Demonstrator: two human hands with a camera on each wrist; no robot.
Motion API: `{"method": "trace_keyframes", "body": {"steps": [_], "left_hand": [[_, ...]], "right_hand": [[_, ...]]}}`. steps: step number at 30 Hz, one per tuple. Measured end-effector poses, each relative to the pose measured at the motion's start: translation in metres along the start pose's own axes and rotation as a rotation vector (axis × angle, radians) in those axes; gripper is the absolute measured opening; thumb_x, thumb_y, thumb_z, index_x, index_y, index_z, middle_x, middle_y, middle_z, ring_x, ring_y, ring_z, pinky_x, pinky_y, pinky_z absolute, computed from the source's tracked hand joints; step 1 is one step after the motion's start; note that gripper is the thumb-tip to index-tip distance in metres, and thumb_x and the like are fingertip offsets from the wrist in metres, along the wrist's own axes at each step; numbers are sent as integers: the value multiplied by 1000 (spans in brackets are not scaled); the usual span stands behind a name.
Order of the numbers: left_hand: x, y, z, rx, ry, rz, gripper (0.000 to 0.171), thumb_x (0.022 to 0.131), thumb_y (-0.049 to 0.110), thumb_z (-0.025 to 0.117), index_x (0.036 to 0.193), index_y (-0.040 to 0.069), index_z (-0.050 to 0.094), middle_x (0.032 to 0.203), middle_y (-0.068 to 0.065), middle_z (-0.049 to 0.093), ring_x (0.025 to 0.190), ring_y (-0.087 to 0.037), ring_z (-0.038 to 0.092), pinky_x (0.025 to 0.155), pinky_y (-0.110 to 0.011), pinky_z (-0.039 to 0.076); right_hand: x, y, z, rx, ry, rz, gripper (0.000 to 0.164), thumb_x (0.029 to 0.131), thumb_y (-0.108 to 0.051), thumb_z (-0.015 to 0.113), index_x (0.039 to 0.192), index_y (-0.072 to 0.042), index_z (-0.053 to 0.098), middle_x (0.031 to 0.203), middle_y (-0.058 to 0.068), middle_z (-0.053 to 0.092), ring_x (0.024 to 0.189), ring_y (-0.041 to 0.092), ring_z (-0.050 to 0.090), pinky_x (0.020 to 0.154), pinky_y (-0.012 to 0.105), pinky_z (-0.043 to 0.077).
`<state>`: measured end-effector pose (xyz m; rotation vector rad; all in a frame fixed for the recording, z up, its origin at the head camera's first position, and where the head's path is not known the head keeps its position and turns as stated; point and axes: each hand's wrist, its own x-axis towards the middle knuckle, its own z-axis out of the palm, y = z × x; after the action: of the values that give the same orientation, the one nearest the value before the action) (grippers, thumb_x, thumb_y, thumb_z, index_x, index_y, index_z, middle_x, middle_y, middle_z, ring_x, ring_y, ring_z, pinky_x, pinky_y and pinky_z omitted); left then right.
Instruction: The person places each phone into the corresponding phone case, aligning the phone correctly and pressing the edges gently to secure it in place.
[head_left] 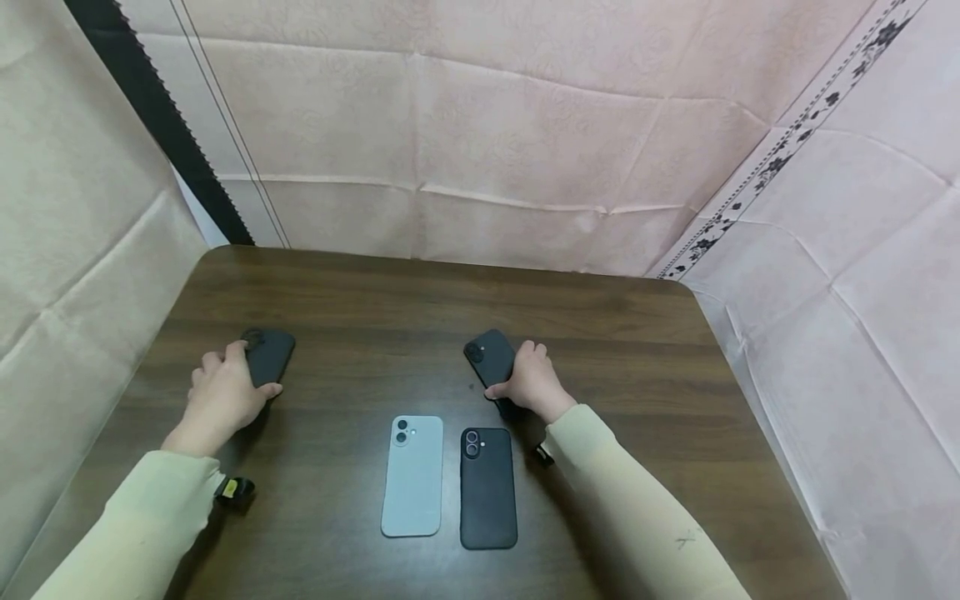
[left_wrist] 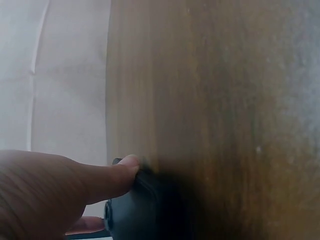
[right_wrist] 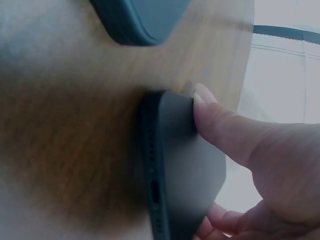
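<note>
At the left of the table my left hand [head_left: 223,393] grips a dark smartphone [head_left: 272,357] by its edges, the thumb on its lower right side and the fingers along its left. The left wrist view shows the thumb against an edge of this phone [left_wrist: 135,212]. Right of the table's middle, my right hand [head_left: 534,379] holds another dark smartphone [head_left: 492,357] across its lower part, camera side up. The right wrist view shows that phone's [right_wrist: 187,160] bottom edge with its port. Nearer to me lie a light blue smartphone [head_left: 412,483] and a black smartphone [head_left: 487,496], side by side, backs up.
The brown wooden table [head_left: 360,308] has rounded far corners. Pale creased cloth [head_left: 517,150] hangs behind it and at both sides. A dark strip [head_left: 172,117] runs down the cloth at the back left, a floral band [head_left: 780,150] at the right.
</note>
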<state>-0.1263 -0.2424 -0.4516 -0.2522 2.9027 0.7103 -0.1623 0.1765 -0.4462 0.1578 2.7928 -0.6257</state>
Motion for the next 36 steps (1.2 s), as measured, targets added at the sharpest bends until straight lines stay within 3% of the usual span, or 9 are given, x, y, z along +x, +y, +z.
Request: {"method": "trace_keyframes", "body": {"steps": [7,12,18,25,30,36], "left_hand": [[-1,-1,1,-57,96,26,106,81,33,79,147,-12,9,130,-49,22,111,-62,30,86,-70,33],[0,0,1,-76,92,28,107,82,42,76,147,-12,11,132,-49,23,115,-64,29,91,-70,31],[4,-3,-3,-171,58,38,87,96,42,58,145,-15,15,134,-44,33,119,-60,34,92,-68,34],[4,-1,-6,-283,78,35,62,102,28,47,145,-10,26,132,-37,43,118,-54,41,89,-65,38],[1,3,-7,-322,93,33,56,102,24,47,145,-7,30,131,-35,45,116,-51,44,87,-63,40],[0,3,-5,-405,83,44,53,102,22,48,144,-6,33,130,-33,46,119,-51,42,88,-62,40]], "right_hand": [[-2,2,3,134,0,5,89,70,-31,88,131,-1,31,121,20,48,101,31,52,91,44,47],[-2,3,1,131,0,-2,88,73,-32,86,136,-1,33,123,21,49,102,30,52,92,44,47],[1,7,-2,115,-2,-14,62,89,-31,72,133,1,43,118,19,54,98,29,55,86,44,50],[4,12,-8,184,-6,-61,24,100,-22,56,113,-1,54,102,13,59,86,24,58,73,36,51],[4,15,-10,288,-24,-75,15,100,-18,53,102,-3,53,91,12,55,79,23,54,63,32,45],[1,14,-11,451,-92,-42,16,100,-21,55,100,-5,52,87,10,53,76,23,52,60,31,42]]}}
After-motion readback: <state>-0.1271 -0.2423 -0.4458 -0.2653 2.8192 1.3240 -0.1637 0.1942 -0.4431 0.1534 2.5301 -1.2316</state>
